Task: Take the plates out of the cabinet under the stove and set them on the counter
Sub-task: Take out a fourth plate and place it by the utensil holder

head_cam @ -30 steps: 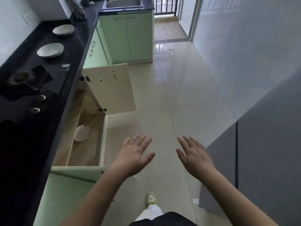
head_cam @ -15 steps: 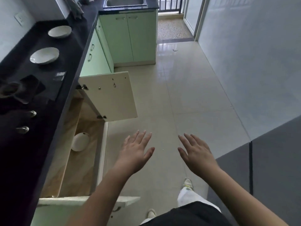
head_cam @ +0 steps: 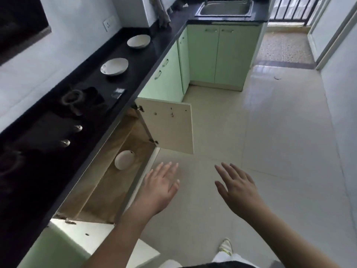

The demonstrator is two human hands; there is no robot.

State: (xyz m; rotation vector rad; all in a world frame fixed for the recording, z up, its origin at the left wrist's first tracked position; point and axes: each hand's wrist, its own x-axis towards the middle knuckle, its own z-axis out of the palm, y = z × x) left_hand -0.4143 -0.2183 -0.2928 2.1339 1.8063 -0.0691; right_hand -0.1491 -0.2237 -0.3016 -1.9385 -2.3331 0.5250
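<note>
One white plate (head_cam: 124, 159) sits inside the open cabinet (head_cam: 108, 182) at left-centre of the frame, just up and left of the left hand (head_cam: 160, 187), not touching. Two more plates (head_cam: 114, 66) (head_cam: 138, 41) are on the black counter (head_cam: 146, 55), upper left. Both hands are held out over the floor, fingers spread, holding nothing; right hand (head_cam: 236, 188) sits lower centre-right.

The counter (head_cam: 133, 60) is glossy black stone, and the two plates on it (head_cam: 114, 66) (head_cam: 138, 41) look like glazed white ceramic. The open cabinet (head_cam: 108, 182) has a matt wood-grain interior with pale laminate doors, while the floor (head_cam: 270, 132) is smooth, shiny tile and the sink (head_cam: 224, 8) looks like brushed metal.
</note>
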